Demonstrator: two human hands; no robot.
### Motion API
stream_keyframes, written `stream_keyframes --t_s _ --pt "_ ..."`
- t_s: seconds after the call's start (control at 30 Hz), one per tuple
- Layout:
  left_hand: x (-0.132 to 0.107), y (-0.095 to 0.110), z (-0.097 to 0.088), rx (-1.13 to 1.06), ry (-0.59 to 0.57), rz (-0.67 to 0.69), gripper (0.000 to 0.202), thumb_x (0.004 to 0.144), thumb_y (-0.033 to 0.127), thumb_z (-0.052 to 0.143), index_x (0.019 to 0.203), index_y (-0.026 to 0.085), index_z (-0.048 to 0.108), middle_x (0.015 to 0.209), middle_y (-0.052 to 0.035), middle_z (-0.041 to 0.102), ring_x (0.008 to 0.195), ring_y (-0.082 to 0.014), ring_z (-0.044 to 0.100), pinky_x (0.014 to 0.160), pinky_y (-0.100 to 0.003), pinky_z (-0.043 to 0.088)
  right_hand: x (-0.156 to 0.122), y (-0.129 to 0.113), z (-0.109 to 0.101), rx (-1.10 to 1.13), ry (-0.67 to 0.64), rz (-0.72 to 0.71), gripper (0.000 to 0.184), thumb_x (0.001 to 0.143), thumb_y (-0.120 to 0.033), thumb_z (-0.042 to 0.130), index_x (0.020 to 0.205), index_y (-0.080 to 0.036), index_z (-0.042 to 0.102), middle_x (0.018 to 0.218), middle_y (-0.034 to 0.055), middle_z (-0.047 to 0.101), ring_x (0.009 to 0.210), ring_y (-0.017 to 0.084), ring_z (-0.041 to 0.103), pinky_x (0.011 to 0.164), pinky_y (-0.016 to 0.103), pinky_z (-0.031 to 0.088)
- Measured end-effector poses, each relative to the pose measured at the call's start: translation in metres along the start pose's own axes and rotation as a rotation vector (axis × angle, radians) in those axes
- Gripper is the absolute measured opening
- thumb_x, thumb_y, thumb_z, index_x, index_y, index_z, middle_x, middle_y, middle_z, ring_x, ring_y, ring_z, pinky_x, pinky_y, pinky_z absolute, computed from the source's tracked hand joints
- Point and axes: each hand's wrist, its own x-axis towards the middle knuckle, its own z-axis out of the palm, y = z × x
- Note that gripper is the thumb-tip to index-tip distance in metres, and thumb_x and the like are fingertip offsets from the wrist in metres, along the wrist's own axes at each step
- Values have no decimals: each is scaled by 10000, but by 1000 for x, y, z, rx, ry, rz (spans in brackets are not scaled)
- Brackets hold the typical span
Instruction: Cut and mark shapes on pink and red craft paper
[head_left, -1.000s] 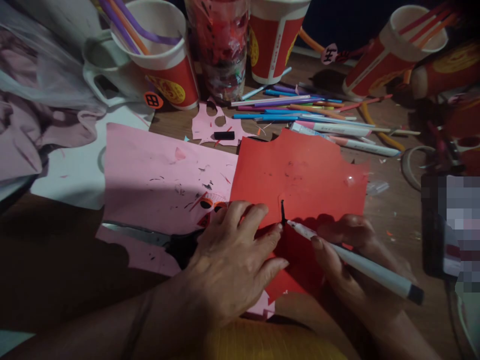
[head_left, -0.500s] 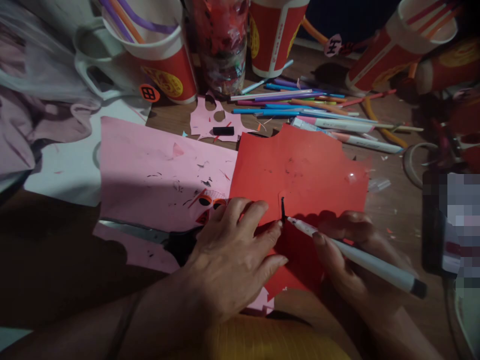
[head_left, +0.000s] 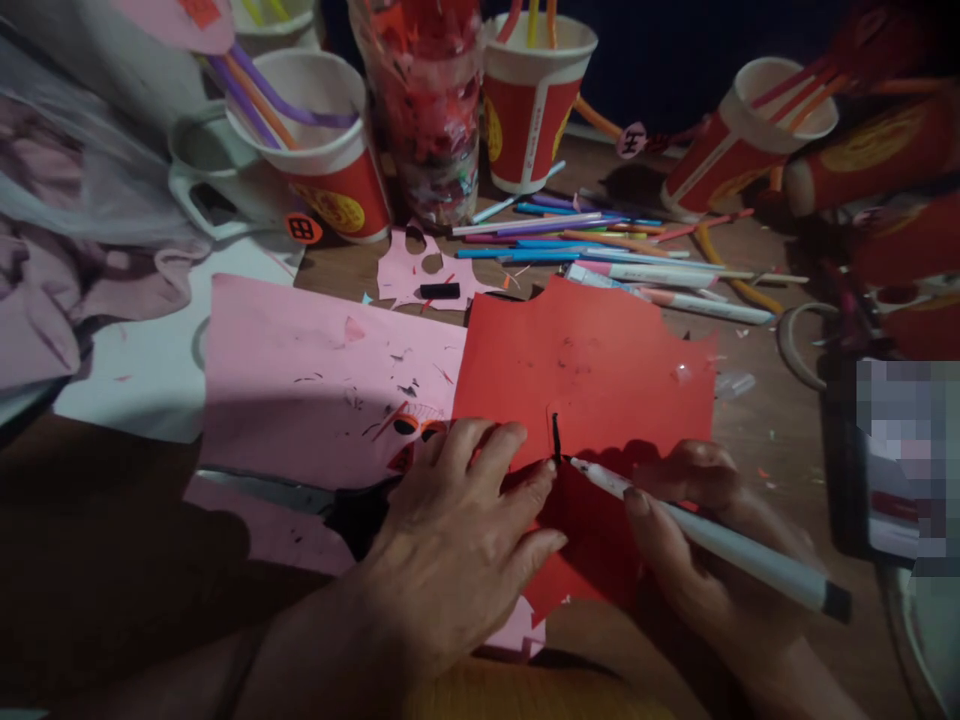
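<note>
A red sheet of paper [head_left: 600, 350] with cut edges lies in front of me, bearing a short black stroke near its middle. My left hand [head_left: 457, 530] rests on the sheet's left part, palm down, fingers spread. Between the thumb and fingers of my right hand [head_left: 705, 540] is a white marker [head_left: 742, 545], slanting with its tip at the lower end of the black stroke. Pink paper [head_left: 330, 350] lies to the left, with dark scraps on it. A pair of scissors [head_left: 277, 490] lies on it, the handles partly hidden by my left hand.
Red paper cups [head_left: 536, 110] holding coloured sticks stand along the back, beside a clear container [head_left: 442, 130] of red scraps. Many coloured sticks [head_left: 555, 225] and pens lie before them. A black marker cap [head_left: 439, 291] sits on a pink offcut. Right: a tape roll [head_left: 799, 345] and a phone [head_left: 892, 470].
The view has tilted up, so everything sits lower in the picture. A short black mark now turns right from the foot of the stroke, by the marker tip. Both hands keep their places.
</note>
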Motion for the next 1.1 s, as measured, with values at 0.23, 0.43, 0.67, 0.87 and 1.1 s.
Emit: stream_keyframes --t_s 0.23,0.43,0.67,0.87,1.1 --pt "1 1 0 -9 -12 -12 309 840 390 435 1040 229 607 1067 -72 519 940 -250 416 784 -431 403 4 -2 1 59 -54 49 74 782 -190 535 731 -222 492 600 -24 596 558 126 571 594 273 429" --pt "0 1 0 -19 -37 -35 313 840 395 435 1069 244 585 1118 -80 509 971 -272 420 764 -462 416 2 -2 2 139 -55 18 110 749 -144 546 712 -219 474 546 -43 556 505 108 531 581 261 415" --pt "0 -1 3 -32 -7 -4 283 827 368 462 1036 238 601 1089 -87 527 945 -266 435 769 -473 419 -1 3 -1 256 -8 112 67 760 -155 531 783 -216 518 661 -3 589 599 138 561 561 276 428" --pt "-3 -4 7 -50 53 20 265 804 265 469 1032 225 598 1095 -103 515 943 -278 431 749 -485 416 6 2 -6 214 86 126 81 795 -156 502 837 -209 547 701 14 589 648 150 561 572 275 434" --pt "-2 -3 5 20 57 57 276 816 189 419 1015 189 611 1040 -122 549 919 -283 454 727 -485 431 9 3 -8 192 89 111 105 818 -138 491 893 -191 543 738 15 614 666 134 572 605 267 434"
